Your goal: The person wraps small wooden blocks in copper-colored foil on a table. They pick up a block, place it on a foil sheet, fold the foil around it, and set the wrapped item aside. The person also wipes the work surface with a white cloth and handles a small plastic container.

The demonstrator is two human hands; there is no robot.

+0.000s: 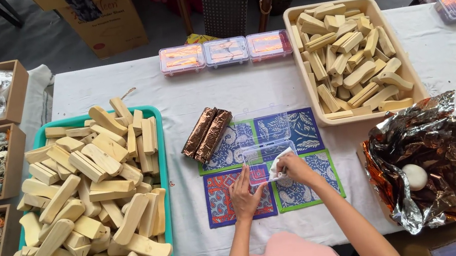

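A clear plastic box (265, 143) lies open on blue patterned mats (293, 127) at the middle of the table. My left hand (244, 194) rests against the box's near left edge, fingers on its rim. My right hand (295, 167) pinches a small white cloth (276, 168) at the box's near right corner. Two foil-wrapped brown bars (207, 134) lie on the mats just left of the box.
A teal tray (159, 155) heaped with wooden pieces sits at left, a beige tray (296, 53) of wooden pieces at back right. Three lidded clear boxes (225, 51) line the far edge. Crumpled foil sheets (428, 153) lie at right; boxes of beads stand far left.
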